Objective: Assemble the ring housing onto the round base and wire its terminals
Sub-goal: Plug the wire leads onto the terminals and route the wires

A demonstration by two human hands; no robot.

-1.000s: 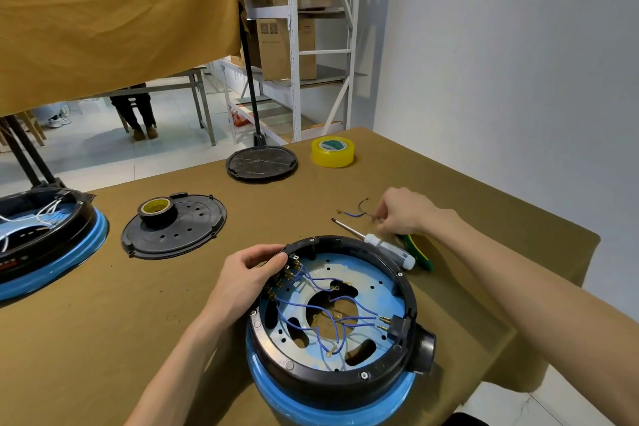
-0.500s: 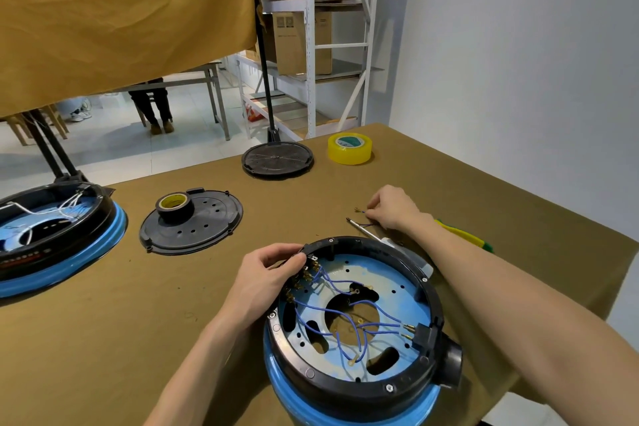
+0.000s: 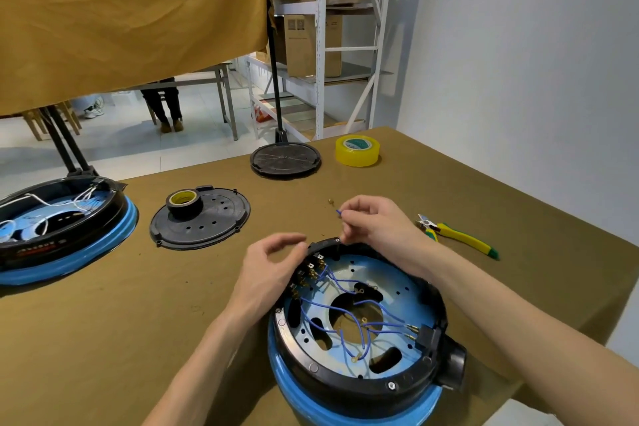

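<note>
The black plastic ring housing [image 3: 359,380] already sits on the round blue base [image 3: 345,408] at the near edge of the counter [image 3: 103,322], so the seating step looks done; wiring appears partly done. Thin blue wires [image 3: 345,308] loop over the pale blue perforated metal plate inside, several ending at the brass terminals [image 3: 311,270] on the housing's far-left inner wall, others at two pins by the black socket on the right. The right hand [image 3: 373,221] pinches a short blue wire [image 3: 339,213] between thumb and fingertips just above the rim, not yet connected. The left hand [image 3: 273,266] hovers at the terminals with fingers loosely curled, holding nothing I can see. A small brass piece [image 3: 331,200] lies loose on the olive cloth. Yellow-handled pliers [image 3: 456,235] lie to the right.
</note>
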